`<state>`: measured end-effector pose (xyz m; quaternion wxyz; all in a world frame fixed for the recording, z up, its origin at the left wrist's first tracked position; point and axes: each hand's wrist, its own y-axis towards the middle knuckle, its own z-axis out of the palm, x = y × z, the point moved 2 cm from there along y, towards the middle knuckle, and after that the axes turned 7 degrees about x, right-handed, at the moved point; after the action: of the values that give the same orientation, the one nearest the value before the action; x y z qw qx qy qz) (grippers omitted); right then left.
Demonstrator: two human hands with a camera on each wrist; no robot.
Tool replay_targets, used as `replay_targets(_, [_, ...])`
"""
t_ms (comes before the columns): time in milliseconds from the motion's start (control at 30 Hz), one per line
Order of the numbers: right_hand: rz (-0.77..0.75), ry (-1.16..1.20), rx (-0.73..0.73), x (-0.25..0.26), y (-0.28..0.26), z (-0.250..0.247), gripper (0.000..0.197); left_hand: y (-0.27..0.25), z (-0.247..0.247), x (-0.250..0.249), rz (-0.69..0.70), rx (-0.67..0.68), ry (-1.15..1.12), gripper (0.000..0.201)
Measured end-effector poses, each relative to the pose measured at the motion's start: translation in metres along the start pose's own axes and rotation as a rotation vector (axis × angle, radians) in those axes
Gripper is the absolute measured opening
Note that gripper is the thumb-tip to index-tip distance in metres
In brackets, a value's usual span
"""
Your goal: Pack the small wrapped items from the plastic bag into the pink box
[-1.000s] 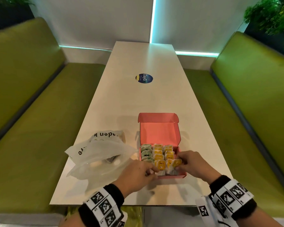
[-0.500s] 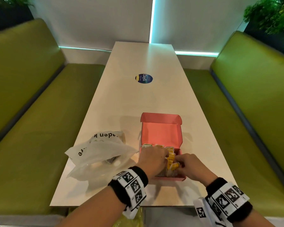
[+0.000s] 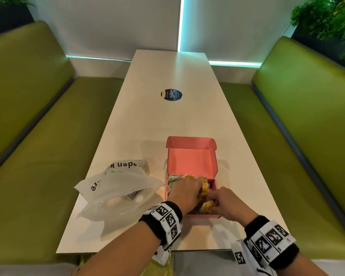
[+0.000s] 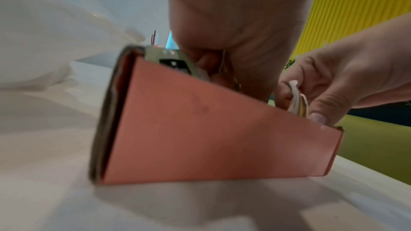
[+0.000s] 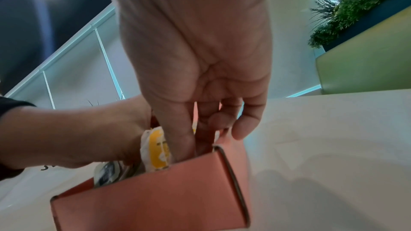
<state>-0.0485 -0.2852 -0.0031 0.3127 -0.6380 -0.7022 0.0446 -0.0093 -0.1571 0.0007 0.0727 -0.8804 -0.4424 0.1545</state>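
The pink box point(image 3: 203, 216) stands open near the table's front edge, its lid point(image 3: 191, 160) tipped back. Rows of green and yellow wrapped items point(image 3: 201, 179) fill it. My left hand point(image 3: 198, 191) reaches in from the front, fingers curled round the middle rows and hiding most of them. At the near right corner my right hand point(image 3: 212, 204) pinches a yellow wrapped item point(image 3: 207, 206) that stands half inside the box. The right wrist view shows this yellow item point(image 5: 156, 150) between thumb and fingers. The clear plastic bag point(image 3: 118, 188) lies to the left of the box.
The box and bag lie on a long white table point(image 3: 167, 120) with a round dark sticker point(image 3: 171, 94) farther up. Green benches point(image 3: 38, 156) run along both sides. A plant point(image 3: 331, 18) stands at the back right.
My left hand has moved from the box's front edge up into the box and now covers the middle rows. The right hand stays at the near right corner with the yellow item.
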Motion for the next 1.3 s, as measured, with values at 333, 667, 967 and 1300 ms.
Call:
replay_targets(333, [0.074, -0.069, -0.141, 0.002, 0.008, 0.012, 0.024, 0.001, 0.004, 0.003, -0.028, -0.046, -0.082, 0.021])
replay_targets(667, [0.05, 0.0, -0.097, 0.006, 0.006, 0.002, 0.013, -0.014, -0.011, 0.019, -0.047, -0.265, -0.486, 0.023])
replay_targets(967, [0.094, 0.159, -0.35, 0.005, 0.0, 0.006, 0.035, -0.043, 0.003, 0.022, 0.081, -0.204, -0.933, 0.044])
replay_targets(1300, [-0.161, 0.714, -0.161, 0.03, -0.012, -0.006, 0.006, -0.051, 0.007, 0.029, 0.285, -0.151, -1.276, 0.089])
